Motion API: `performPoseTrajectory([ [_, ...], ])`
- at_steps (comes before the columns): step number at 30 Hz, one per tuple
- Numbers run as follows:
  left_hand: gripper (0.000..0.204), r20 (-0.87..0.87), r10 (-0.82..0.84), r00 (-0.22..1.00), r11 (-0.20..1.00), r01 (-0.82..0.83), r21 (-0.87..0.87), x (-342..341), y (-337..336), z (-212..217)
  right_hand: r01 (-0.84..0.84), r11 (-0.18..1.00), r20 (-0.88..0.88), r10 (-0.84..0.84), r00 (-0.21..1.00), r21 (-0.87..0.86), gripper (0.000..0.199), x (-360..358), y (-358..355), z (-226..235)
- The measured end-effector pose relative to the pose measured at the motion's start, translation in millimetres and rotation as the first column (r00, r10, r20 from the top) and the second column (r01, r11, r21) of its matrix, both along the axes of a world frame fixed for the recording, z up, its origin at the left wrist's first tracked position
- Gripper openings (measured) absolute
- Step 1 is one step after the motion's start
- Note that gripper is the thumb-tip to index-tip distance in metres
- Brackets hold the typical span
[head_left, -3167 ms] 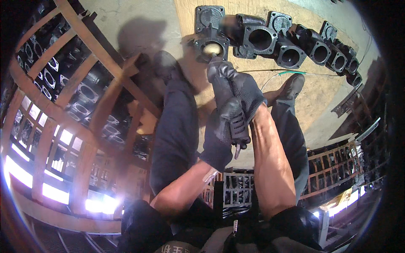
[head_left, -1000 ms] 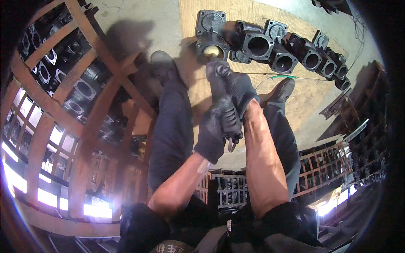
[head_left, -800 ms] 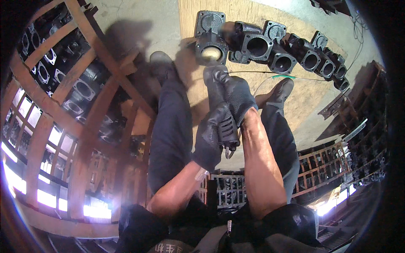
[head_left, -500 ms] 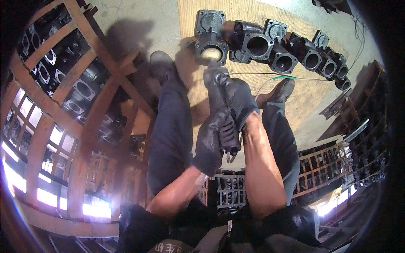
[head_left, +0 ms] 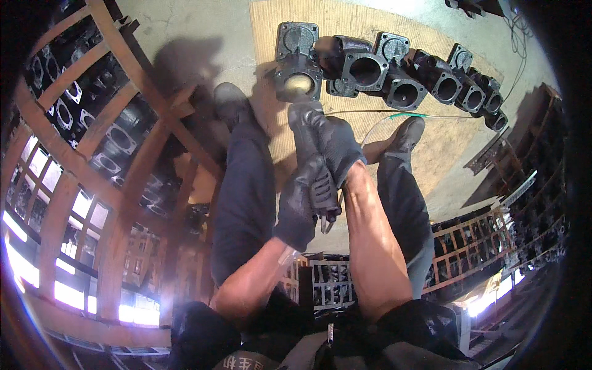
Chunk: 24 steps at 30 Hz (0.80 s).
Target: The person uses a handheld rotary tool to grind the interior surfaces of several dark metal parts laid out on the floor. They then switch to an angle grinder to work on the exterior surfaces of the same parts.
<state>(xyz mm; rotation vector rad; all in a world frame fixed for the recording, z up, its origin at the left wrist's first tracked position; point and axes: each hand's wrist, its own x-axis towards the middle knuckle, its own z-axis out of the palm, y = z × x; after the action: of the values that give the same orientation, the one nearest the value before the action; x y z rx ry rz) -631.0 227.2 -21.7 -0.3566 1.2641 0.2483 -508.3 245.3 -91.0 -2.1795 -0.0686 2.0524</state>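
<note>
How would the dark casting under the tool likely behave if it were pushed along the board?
The casting looks like thick metal, so probably heavy and rigid. Its flat flange on the wooden board suggests it would drag rather than roll. Neighbouring castings crowd its right side, likely blocking it.

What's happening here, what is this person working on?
A person stands over a row of dark cast-metal housings set on a wooden board on the floor. Both gloved hands grip a long handheld power tool: the left hand at the rear handle, the right hand further forward. The tool's tip points down at the bright opening of the nearest housing. Wooden crates of similar castings stand alongside.
</note>
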Motion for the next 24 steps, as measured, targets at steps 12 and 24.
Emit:
performPoseTrajectory([
  [12, 0.020, -0.072, -0.188, 0.980, 0.982, 0.188, 0.000, 74, -40, 96, 0.763, 0.637, -0.311, -0.751, 0.583, -0.108, 0.046, 52, -68, 96],
  [24, 0.044, -0.172, -0.506, 0.845, 0.744, 0.529, 0.409, 192, -139, 194, 0.871, 0.477, -0.363, -0.796, 0.484, 0.117, 0.053, 183, -157, 212],
])
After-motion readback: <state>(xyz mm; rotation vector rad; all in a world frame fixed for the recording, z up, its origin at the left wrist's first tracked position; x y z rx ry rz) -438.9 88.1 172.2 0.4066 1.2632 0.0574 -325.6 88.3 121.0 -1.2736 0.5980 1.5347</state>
